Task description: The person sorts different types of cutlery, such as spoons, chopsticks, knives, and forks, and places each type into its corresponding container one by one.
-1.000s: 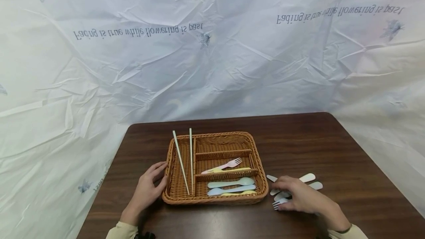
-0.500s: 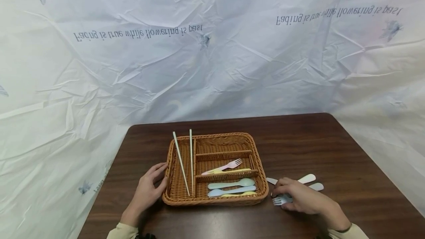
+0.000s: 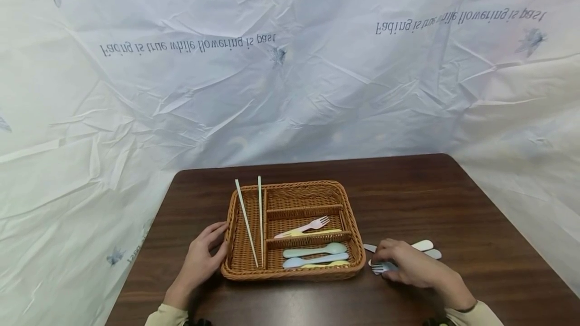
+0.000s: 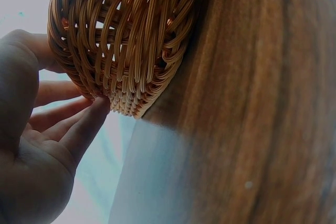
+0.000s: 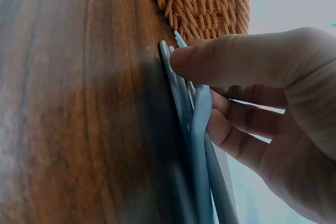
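At the lower right of the frame, a person's right hand [image 3: 410, 265] is pinching a pale-blue fork [image 3: 378, 267] between thumb and fingers. Its tines are pointing left, just beside the wicker basket [image 3: 290, 276]; the hand is covering its middle. At lower left, the left hand [image 3: 204, 255] is resting relaxed fingers against the basket's outer wall, gripping nothing.

Other cutlery is crowding the fork: a white handle [image 3: 422, 245] and a greyish handle [image 3: 433, 254] are jutting out right of the knuckles, and a narrow pale tip [image 3: 369, 248] is poking out to the left. The basket's right wall is standing between the fork and the compartments.

Inside, at lower centre, two white chopsticks [image 3: 246, 223] are leaning over the far rim of the left compartment. A pink fork [image 3: 314, 224] and a yellow fork [image 3: 296, 234] are sharing the middle right section; green [image 3: 312, 252], blue [image 3: 317, 260] and yellow [image 3: 340, 263] spoons are lying in the nearest. Printed white cloth [image 3: 290, 94] is hanging behind the dark table [image 3: 408, 195].
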Tool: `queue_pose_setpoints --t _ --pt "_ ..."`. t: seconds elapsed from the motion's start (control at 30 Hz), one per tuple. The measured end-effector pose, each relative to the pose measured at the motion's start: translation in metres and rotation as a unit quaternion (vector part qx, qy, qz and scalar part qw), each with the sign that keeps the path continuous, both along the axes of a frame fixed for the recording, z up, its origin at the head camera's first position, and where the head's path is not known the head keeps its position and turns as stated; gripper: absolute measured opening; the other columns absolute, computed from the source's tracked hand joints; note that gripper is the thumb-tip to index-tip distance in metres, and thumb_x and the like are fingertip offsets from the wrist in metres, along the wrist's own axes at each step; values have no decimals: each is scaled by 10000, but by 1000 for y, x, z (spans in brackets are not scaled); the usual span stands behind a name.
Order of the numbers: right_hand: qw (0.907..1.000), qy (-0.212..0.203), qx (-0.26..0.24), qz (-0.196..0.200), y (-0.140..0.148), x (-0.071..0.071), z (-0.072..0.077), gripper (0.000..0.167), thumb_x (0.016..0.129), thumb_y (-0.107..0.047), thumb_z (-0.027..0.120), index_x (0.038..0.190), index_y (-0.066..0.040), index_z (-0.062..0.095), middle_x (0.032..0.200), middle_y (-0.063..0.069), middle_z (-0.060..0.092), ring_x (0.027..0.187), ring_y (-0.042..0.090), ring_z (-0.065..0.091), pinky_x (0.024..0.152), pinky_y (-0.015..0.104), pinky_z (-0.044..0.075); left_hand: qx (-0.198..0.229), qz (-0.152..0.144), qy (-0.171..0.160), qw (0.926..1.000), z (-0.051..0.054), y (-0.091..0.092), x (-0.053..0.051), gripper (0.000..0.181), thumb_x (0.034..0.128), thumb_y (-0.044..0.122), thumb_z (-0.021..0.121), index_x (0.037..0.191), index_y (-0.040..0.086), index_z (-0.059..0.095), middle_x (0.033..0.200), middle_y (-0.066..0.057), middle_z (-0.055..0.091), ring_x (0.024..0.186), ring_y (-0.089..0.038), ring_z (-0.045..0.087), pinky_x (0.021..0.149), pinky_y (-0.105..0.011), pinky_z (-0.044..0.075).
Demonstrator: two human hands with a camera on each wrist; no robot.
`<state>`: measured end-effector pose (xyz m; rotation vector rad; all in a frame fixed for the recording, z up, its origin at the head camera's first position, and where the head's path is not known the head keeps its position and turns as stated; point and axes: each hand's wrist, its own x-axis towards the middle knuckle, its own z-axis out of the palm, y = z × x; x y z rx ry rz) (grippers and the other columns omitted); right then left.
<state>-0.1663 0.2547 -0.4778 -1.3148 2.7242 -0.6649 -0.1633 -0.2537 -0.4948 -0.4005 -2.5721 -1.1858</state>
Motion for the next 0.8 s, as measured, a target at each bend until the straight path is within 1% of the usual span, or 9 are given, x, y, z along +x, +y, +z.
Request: queue_pose_setpoints --t 0.1,0.17,0.33,0.4,0.57,0.8 --pt "9999 -109 4 -55 0 -1 2 279 793 -116 780 1059 -181 725 1001 -110 598 889 12 568 636 183 522 -19 3 17 10000 1 0 0 435 891 14 643 1321 -13 585 1336 -146 542 1210 -313 571 881 -357 588" --pt "9995 -270 48 -124 0 -2 4 267 808 -131 775 1066 -178 724 996 -113 592 877 4 557 634 179 519 -18 9 19 10000 1 0 0 431 894 12 641 1321 -13 585 1334 -151 543 1208 -320 572 880 -363 588" --pt "9995 -286 57 -106 -1 -4 7 255 821 -155 772 1072 -144 728 977 -116 573 842 -20 525 623 178 511 -38 11 95 9999 0 1 1 425 895 2 642 1316 -26 585 1331 -170 545 1195 -344 578 880 -389 584" --pt "9999 -112 -3 -30 -1 -5 7 257 814 -149 776 1067 -139 729 970 -113 571 837 -20 523 621 181 512 -48 15 109 9999 0 1 1 427 895 3 644 1317 -27 584 1331 -171 545 1193 -343 580 882 -391 583" --pt "9998 171 -118 20 -4 -7 8 265 793 -131 787 1051 -146 728 968 -105 579 843 -10 545 631 190 530 -43 15 156 9999 1 1 0 430 891 -2 648 1316 -29 584 1326 -177 547 1184 -342 586 881 -391 582" --pt "9993 308 -225 -3 -7 -11 14 264 791 -99 788 1044 -144 727 979 -96 595 857 10 577 630 203 539 -56 104 17 9999 1 2 1 426 898 16 645 1319 -13 588 1324 -163 550 1186 -342 585 873 -367 589"
